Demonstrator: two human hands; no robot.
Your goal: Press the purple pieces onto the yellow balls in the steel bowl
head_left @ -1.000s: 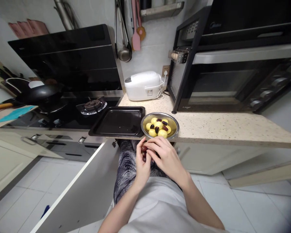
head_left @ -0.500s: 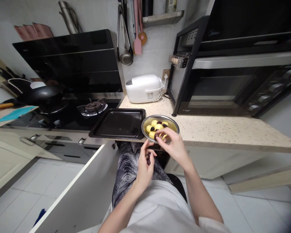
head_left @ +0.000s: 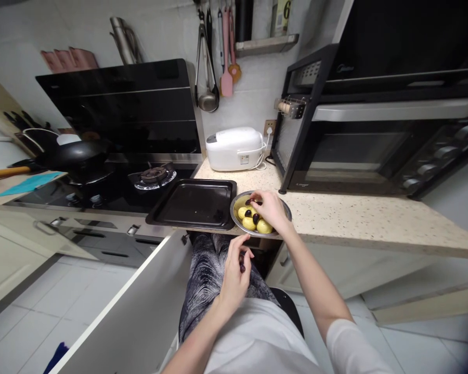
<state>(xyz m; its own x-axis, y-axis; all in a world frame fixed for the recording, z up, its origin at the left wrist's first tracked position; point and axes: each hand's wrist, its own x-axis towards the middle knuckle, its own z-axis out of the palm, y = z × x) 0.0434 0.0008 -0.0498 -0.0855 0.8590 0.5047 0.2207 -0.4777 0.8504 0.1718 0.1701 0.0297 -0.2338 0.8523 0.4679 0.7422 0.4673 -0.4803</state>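
A round metal bowl (head_left: 234,215) sits at the counter's front edge. It holds several smooth, rounded yellow pieces (head_left: 264,226) with dark, oval, grape-like fruits (head_left: 256,218) on and among them. My right hand (head_left: 271,209) reaches over the bowl, fingertips pinched at a dark fruit (head_left: 251,201) near its far side; the fingers partly cover the contents. Below and left of the bowl, my left hand (head_left: 236,270) is curled with the palm inward, cupping a few dark grape-like fruits (head_left: 242,262). How many lie in that palm is hidden by the fingers.
Left of the bowl lies a black baking tray (head_left: 195,205). A white rice cooker (head_left: 234,149) stands behind, and an oven (head_left: 359,150) fills the right. The gas stove (head_left: 154,176) with a wok (head_left: 78,156) is at left. A cabinet door (head_left: 132,306) hangs open beside my legs.
My right hand has moved from the bowl's near edge, where it held a dark fruit, to its far side. My left hand stays curled around its fruits. The view has shifted slightly.
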